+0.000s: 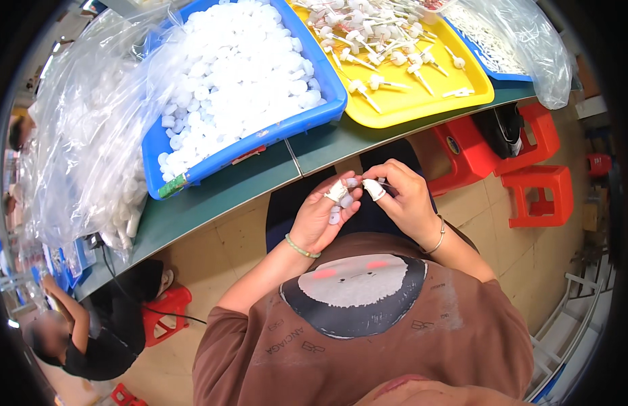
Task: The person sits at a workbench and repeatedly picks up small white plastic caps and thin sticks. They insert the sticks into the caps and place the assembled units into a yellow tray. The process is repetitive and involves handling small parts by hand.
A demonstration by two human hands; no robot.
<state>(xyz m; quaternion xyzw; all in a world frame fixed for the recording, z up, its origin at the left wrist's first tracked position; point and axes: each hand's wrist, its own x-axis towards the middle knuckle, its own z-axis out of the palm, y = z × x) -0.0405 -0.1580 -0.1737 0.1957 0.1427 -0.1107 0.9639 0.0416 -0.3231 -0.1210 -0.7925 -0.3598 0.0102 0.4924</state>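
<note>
My left hand (320,215) is closed around several small translucent white plastic caps (335,215), held in the palm and between the fingers. White tape wraps one of its fingers. Close beside it, my right hand (403,195) pinches thumb and forefinger together near the left fingertips. A small part seems to be between them, too small and covered to name. The right thumb also has a white wrap. Both hands are above my lap, just off the table's near edge. Ahead of them a blue tray (260,143) is heaped with similar white caps.
A yellow tray (432,114) holds white stemmed pieces with thin coloured parts. A second blue tray (510,77) carries small white pieces. Clear plastic bags (90,128) cover the table's left. Red stools (540,196) stand right. A person (104,338) works at lower left.
</note>
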